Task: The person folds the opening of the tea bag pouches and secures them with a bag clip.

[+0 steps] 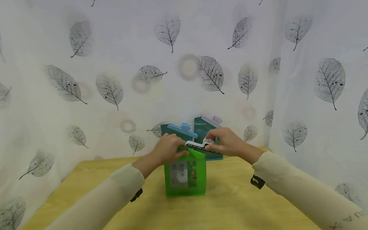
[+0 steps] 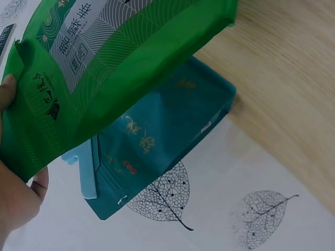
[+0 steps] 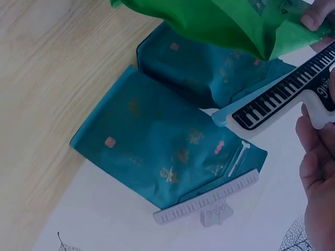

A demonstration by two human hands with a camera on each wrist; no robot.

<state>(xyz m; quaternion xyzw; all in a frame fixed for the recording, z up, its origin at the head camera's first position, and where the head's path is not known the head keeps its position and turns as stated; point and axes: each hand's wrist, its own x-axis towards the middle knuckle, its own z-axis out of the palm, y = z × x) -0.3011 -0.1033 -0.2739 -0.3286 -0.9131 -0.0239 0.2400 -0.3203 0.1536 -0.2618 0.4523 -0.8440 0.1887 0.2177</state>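
Observation:
A green printed pouch bag (image 1: pixel 185 190) stands upright on the table. At its top edge my left hand (image 1: pixel 169 149) pinches the bag; in the left wrist view, the thumb (image 2: pixel 7 91) lies on the bag's front and other fingers are behind it. My right hand (image 1: pixel 230 142) grips a white bag clip (image 1: pixel 196 145) with a black piano-key strip, by its handle. In the head view the clip lies slantwise beside the bag's top right corner. The right wrist view has the clip (image 3: pixel 277 94) in front of the teal bags; whether its jaws are parted, I cannot tell.
Behind the green bag stand two teal pouch bags: one (image 3: pixel 204 65) topped by a light blue clip (image 1: pixel 182 130), the other (image 3: pixel 141 136) by a pale purple clip (image 3: pixel 209 198). A leaf-print curtain (image 1: pixel 184 102) rises behind the wooden table (image 1: pixel 244 195).

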